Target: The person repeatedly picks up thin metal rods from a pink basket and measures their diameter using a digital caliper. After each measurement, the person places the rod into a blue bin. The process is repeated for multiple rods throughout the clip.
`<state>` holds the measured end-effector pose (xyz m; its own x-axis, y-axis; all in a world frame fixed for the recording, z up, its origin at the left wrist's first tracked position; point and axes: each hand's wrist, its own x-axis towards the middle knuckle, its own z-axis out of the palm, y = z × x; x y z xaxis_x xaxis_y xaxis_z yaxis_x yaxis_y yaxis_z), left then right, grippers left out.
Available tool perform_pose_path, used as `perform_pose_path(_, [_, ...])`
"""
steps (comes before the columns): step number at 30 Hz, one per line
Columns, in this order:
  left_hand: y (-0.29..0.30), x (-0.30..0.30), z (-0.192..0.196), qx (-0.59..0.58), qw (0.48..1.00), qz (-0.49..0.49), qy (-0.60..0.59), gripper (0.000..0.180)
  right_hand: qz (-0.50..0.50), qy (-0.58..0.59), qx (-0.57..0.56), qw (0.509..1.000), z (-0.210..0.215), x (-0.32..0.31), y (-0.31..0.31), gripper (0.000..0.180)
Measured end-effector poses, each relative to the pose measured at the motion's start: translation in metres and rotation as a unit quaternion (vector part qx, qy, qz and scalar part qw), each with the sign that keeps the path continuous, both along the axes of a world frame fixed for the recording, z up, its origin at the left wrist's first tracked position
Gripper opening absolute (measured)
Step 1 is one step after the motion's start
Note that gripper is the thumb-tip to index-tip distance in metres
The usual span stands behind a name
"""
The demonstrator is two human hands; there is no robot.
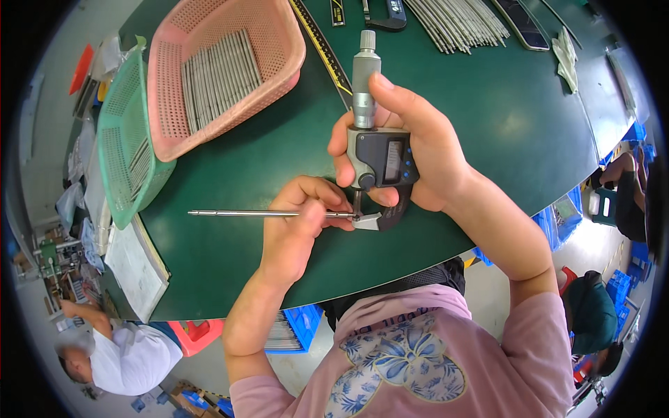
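My right hand (435, 143) is wrapped round a digital micrometer (364, 150), its thumb against the grey barrel and its display facing up. In my left hand (296, 223) a thin metal rod (237, 213) is pinched between thumb and fingers, lying level and pointing left. The rod's right end sits at the micrometer's jaws, between the spindle and the anvil. Whether the jaws touch it is too small to tell. Both hands are just above the green table (230, 258), near its front edge.
A pink basket (279, 76) of metal rods stands at the back left, beside a green basket (115, 132) with more rods. A steel ruler (322, 52), loose rods (460, 24), a second micrometer (391, 17) and a phone (523, 24) lie at the back. Co-workers sit on both sides.
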<state>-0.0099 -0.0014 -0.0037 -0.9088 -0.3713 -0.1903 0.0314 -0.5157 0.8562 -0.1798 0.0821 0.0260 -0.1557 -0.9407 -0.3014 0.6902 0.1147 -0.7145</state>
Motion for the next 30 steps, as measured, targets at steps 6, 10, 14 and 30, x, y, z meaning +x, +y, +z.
perform_pose_path(6, [-0.0035, 0.0003, -0.0006, 0.015, 0.999, -0.023, 0.035, 0.036, -0.008, 0.026, 0.0, 1.0, -0.002, -0.0001, -0.0012, 0.063])
perform_pose_path(10, [-0.0039, -0.0009, -0.0007, -0.015, 0.999, -0.022, 0.036, 0.034, -0.013, 0.01, -0.03, 0.999, -0.0079, -0.0012, -0.003, 0.062])
perform_pose_path(14, [-0.0031, 0.0015, -0.005, -0.011, 0.999, -0.016, 0.051, 0.038, -0.015, -0.01, -0.02, 1.0, -0.0085, -0.0019, -0.0009, 0.063])
perform_pose_path(30, [-0.0022, -0.0027, -0.0028, -0.009, 0.999, 0.0, 0.053, 0.043, -0.024, -0.049, -0.046, 0.997, -0.0041, -0.0007, 0.0012, 0.061])
